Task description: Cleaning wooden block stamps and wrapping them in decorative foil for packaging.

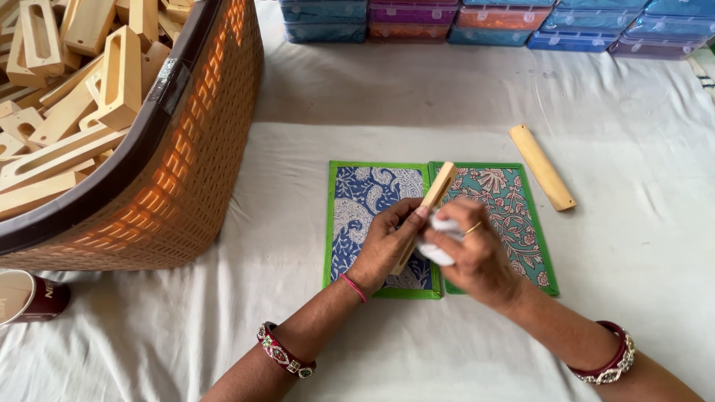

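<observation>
My left hand grips a long pale wooden piece, held tilted above two patterned mats. My right hand holds a small white cloth pressed against the lower part of that wooden piece. Under the hands lie a blue-and-white patterned mat and a teal floral mat, both edged in green. A second wooden stick lies on the white sheet to the right of the mats, apart from both hands.
A large orange woven basket full of several wooden pieces fills the left side. Stacked coloured plastic boxes line the far edge. A dark red cup stands at the lower left. A white sheet covers the surface.
</observation>
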